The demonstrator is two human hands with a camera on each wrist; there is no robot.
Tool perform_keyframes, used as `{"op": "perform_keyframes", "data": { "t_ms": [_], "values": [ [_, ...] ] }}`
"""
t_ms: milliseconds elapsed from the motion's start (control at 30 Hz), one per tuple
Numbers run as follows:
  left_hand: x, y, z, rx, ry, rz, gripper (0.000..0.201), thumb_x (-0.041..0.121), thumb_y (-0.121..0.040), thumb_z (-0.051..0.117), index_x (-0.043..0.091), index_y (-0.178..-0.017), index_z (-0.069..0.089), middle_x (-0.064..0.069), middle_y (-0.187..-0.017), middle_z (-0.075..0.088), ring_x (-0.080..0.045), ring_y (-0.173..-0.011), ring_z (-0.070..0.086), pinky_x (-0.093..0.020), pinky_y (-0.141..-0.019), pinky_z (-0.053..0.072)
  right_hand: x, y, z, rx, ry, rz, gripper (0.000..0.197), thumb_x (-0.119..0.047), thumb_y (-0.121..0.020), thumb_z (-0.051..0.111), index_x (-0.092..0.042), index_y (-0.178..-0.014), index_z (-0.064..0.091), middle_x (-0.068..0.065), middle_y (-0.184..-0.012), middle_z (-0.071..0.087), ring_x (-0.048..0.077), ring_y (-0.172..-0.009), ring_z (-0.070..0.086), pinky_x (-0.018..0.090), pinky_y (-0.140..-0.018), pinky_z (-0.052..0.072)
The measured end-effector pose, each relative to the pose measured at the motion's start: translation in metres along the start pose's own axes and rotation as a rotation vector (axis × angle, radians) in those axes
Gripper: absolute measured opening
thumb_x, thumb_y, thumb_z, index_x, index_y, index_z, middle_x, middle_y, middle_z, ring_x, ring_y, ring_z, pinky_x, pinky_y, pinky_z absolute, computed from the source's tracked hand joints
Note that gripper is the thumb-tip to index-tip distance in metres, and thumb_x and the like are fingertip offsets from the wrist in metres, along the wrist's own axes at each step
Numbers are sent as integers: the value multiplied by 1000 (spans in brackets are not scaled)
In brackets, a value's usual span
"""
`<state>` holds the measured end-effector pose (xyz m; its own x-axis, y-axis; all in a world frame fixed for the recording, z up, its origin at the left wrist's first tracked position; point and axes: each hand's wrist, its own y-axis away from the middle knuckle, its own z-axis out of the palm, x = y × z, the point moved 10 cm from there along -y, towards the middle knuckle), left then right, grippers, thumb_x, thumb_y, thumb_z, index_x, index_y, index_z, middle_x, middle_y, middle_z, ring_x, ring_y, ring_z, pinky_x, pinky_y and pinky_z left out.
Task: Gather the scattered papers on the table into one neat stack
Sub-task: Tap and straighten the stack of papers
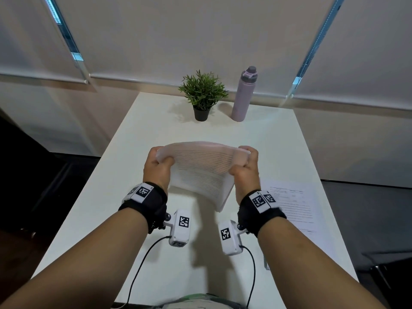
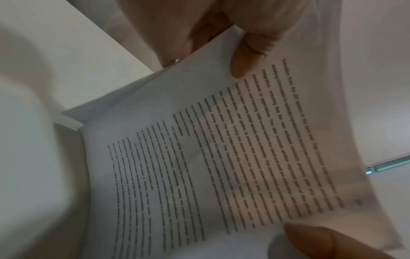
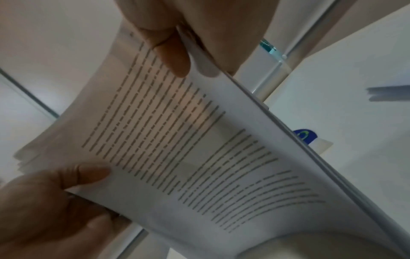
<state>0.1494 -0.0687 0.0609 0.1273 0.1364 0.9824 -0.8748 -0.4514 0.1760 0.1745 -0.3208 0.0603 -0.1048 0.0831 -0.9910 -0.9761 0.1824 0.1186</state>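
A stack of printed papers (image 1: 200, 172) hangs tilted above the white table (image 1: 133, 141), bowed upward along its far edge. My left hand (image 1: 161, 157) grips its left side and my right hand (image 1: 245, 157) grips its right side, thumbs on the printed face. In the left wrist view the printed papers (image 2: 221, 157) fill the frame under my left thumb (image 2: 244, 59). The right wrist view shows the stack (image 3: 188, 149) pinched by my right thumb (image 3: 175, 59). One loose printed sheet (image 1: 294, 208) lies flat on the table, just right of my right wrist.
A small potted plant (image 1: 202, 94) and a lilac water bottle (image 1: 244, 94) stand at the table's far edge. Closed blinds cover the wall behind. Cables run from both wrist cameras toward the near edge.
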Motion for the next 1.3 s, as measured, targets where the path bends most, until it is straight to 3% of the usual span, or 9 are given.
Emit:
{"op": "perform_keyframes", "data": {
  "t_ms": [133,267,367,433,600,767,867,1100,1300],
  "values": [
    [2,3,2,23,29,12,27,1,-75,53,28,-77,55,5,-78,57,-18,-80,51,-29,-74,42,0,-2,1,57,-52,-6,48,3,-58,39,-31,-89,54,1,-85,56,20,-80,52,35,-73,43],
    [9,6,-4,58,33,76,26,9,-76,58,35,-80,54,8,-84,59,-15,-82,54,-28,-76,46,-11,0,-2,39,-76,-96,51,3,-69,42,-40,-94,54,-7,-87,55,13,-79,52,29,-73,43],
    [18,5,-3,40,33,121,25,9,-81,57,34,-82,54,8,-85,61,-11,-80,56,-25,-72,46,-10,-1,-10,42,-159,-126,44,7,-77,47,-32,-96,56,-6,-91,58,10,-84,54,27,-79,44],
    [21,5,0,18,27,125,25,6,-83,54,32,-82,53,9,-83,60,-9,-76,55,-22,-69,44,-5,-1,-20,72,-157,-140,26,-1,-81,52,-25,-92,56,-3,-90,57,14,-84,52,32,-81,43],
    [23,4,4,-14,21,121,20,2,-85,47,20,-91,54,9,-82,56,-6,-77,51,-20,-68,39,0,1,-25,58,-12,-164,7,-25,-82,54,-31,-82,54,1,-85,55,16,-80,51,38,-80,45],
    [26,0,4,-15,30,125,20,2,-85,44,15,-97,53,7,-80,56,-6,-73,52,-20,-65,39,-24,-5,-25,39,-20,-263,23,-12,-90,45,-32,-80,50,-3,-78,52,8,-66,50,29,-67,47],
    [27,-1,4,-28,45,127,19,2,-85,45,15,-92,55,8,-77,58,2,-65,55,-11,-59,45,-31,-10,-26,32,-37,-265,18,-16,-89,45,-31,-82,50,-1,-79,52,10,-66,50,26,-64,47],
    [24,6,11,-114,82,105,16,8,-91,50,23,-87,55,5,-81,63,0,-64,61,-20,-63,51,-4,-8,-19,-20,49,-155,18,-21,-92,41,-23,-104,54,-2,-103,60,12,-95,54,38,-92,46],
    [19,23,4,-102,130,180,21,3,-93,47,23,-90,54,6,-85,61,5,-69,60,-8,-61,47,-10,-10,-4,-48,-31,-110,36,0,-76,39,-22,-101,52,-7,-90,54,11,-81,49,26,-71,42]
  ]
}}
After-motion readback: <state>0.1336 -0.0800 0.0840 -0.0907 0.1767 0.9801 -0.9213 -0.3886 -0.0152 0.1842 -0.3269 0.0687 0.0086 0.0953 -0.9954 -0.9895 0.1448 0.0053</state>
